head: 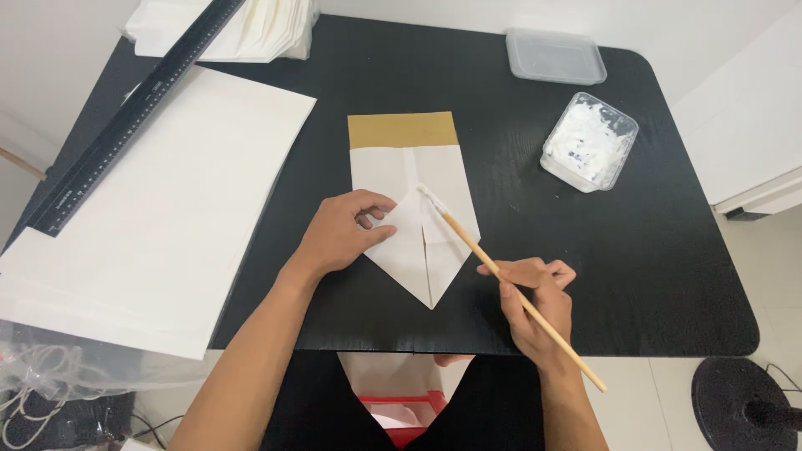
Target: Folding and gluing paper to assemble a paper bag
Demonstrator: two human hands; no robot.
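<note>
On the middle of the black table lies a folded paper bag with a gold band at its far end and a pointed flap toward the person. The left hand rests on the left side of the flap, fingers bent and pressing the paper down. The right hand is just beside the bag, to the right of its point, and holds a wooden brush (its white tip touches the fold). A plastic tub of white paste stands well apart, at the far right.
</note>
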